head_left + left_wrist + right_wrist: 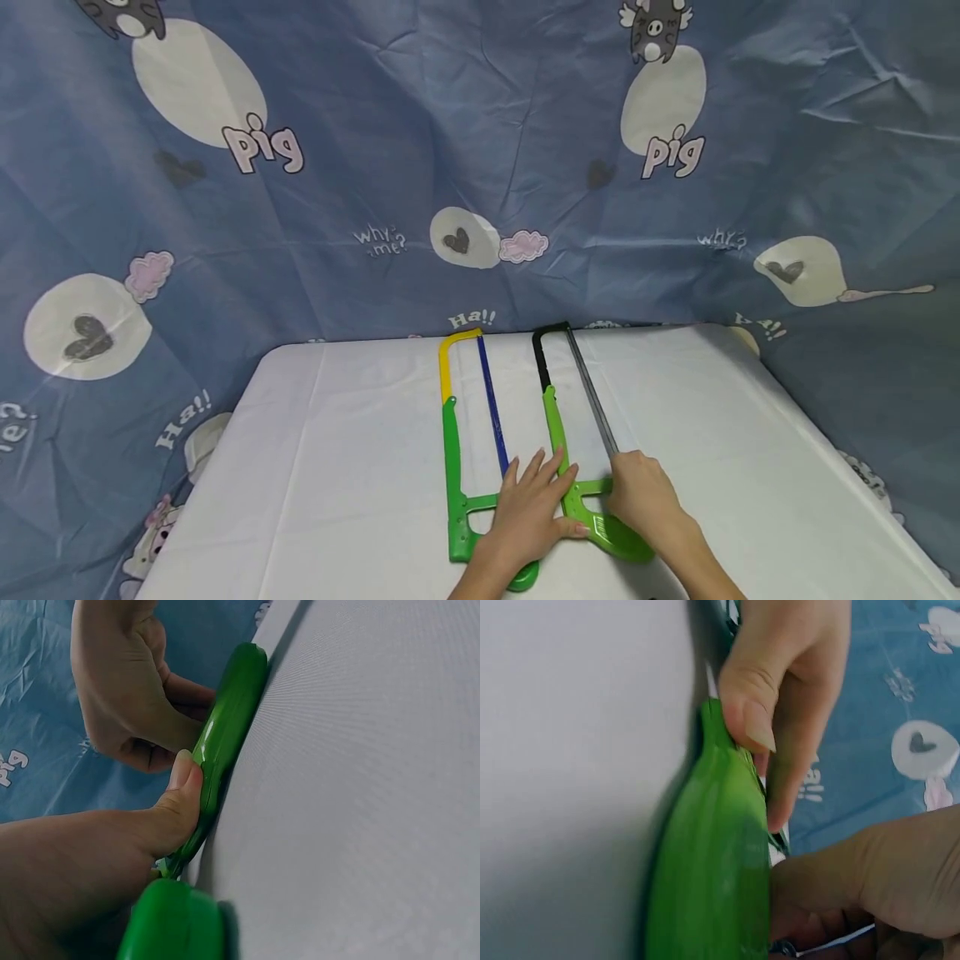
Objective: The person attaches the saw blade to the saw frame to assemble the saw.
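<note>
Two hacksaws lie on the white table in the head view. The left one (pixel 453 450) has a green handle, yellow front frame and blue blade; the right one (pixel 553 417) has a light green handle, black front frame and grey blade. My left hand (pixel 528 508) rests across the right hacksaw's frame with fingers spread, its thumb (pixel 184 787) pressing the green handle (pixel 232 705). At the lower end of the grey blade (pixel 592 392), my right hand (pixel 643 496) curls its fingers and grips the hacksaw. A small metal part (pixel 784 947) shows by these fingers; most of it is hidden.
The white-covered table (pixel 360 467) spreads to both sides of the saws. Behind it hangs a blue cloth (pixel 420 150) printed with pigs, hearts and words. The left hacksaw's handle end (pixel 525 577) lies beside my left forearm.
</note>
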### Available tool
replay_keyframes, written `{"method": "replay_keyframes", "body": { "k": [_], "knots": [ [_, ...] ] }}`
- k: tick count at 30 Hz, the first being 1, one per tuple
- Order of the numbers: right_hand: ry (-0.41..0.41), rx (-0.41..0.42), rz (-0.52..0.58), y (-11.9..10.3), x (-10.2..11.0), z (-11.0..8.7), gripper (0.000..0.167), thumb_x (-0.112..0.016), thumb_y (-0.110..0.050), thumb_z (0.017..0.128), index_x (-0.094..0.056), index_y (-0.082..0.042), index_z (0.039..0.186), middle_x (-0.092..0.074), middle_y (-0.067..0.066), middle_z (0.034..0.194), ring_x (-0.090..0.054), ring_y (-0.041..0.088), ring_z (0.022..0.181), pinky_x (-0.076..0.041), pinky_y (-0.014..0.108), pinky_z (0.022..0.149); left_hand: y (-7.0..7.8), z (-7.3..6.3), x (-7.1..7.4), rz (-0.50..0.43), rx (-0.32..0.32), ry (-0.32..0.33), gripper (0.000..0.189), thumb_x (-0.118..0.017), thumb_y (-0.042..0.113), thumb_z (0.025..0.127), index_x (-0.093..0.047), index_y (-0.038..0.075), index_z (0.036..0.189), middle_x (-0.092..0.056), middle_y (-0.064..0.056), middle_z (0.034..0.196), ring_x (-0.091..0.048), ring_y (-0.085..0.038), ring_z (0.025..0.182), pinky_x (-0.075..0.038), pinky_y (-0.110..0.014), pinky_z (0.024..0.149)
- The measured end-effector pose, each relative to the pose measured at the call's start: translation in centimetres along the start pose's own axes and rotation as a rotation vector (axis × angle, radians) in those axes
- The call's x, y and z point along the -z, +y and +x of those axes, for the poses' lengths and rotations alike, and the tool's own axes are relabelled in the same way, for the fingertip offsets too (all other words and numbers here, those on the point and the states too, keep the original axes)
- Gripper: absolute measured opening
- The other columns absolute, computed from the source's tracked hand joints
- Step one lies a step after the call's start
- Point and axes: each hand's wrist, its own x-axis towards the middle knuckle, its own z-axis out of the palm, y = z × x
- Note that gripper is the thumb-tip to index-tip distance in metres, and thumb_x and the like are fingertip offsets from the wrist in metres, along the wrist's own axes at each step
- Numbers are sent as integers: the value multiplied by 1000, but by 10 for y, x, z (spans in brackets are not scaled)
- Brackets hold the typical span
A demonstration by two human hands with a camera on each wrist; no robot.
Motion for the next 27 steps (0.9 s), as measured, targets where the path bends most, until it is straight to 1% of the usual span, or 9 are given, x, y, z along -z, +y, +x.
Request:
{"method": "replay_keyframes", "body": {
  "k": [2,5,9,13,16,20,23,27],
  "knots": [
    [-19,-19,16,1,1,0,17,-69,11,61,-60,-3,65,-55,4,56,-45,15,48,-37,25,43,0,0,1,-15,-4,-3,81,-65,62,82,-46,23,150,-32,-4,163,-30,-34,150,-22,-63,118],
    [-21,-21,10,0,2,-1,17,-69,11,62,-60,-3,67,-56,5,58,-46,15,50,-37,26,44,-1,-1,1,-1,-6,5,80,-64,62,82,-46,23,150,-33,-4,163,-30,-34,150,-22,-63,118],
    [29,26,-69,-5,2,-4,14,-70,10,67,-61,0,72,-59,10,62,-50,16,51,-43,28,42,-2,0,0,24,-10,29,81,-65,63,82,-47,23,150,-34,-4,162,-31,-34,150,-24,-63,117],
    [88,52,-169,-7,1,-8,13,-71,5,71,-60,-1,72,-59,12,62,-52,17,50,-44,31,40,0,0,-1,0,-20,36,80,-65,61,82,-48,21,149,-35,-6,161,-32,-36,149,-24,-64,116],
    [117,52,-211,-7,-1,-9,16,-72,4,71,-58,-2,70,-58,11,60,-51,17,49,-44,32,39,0,0,-2,-4,-16,32,80,-65,61,82,-48,21,149,-35,-6,161,-32,-36,149,-24,-64,116],
    [144,63,-248,-7,-5,-12,20,-74,3,72,-55,-3,70,-57,11,60,-55,19,50,-47,35,40,0,0,-3,-3,-12,25,79,-65,62,82,-48,22,149,-34,-5,162,-32,-35,149,-24,-64,116],
    [172,91,-275,-9,-8,-13,22,-75,2,72,-54,-4,69,-58,11,60,-58,20,52,-48,35,41,0,1,-3,0,-11,17,79,-64,62,82,-48,22,149,-34,-5,162,-31,-35,149,-24,-64,116],
    [209,139,-331,-12,-12,-12,20,-79,3,69,-60,-2,67,-59,10,59,-59,18,52,-50,32,42,-1,0,-2,-4,-10,11,80,-64,62,82,-48,22,149,-34,-5,162,-31,-35,149,-24,-64,116]
  ]
}}
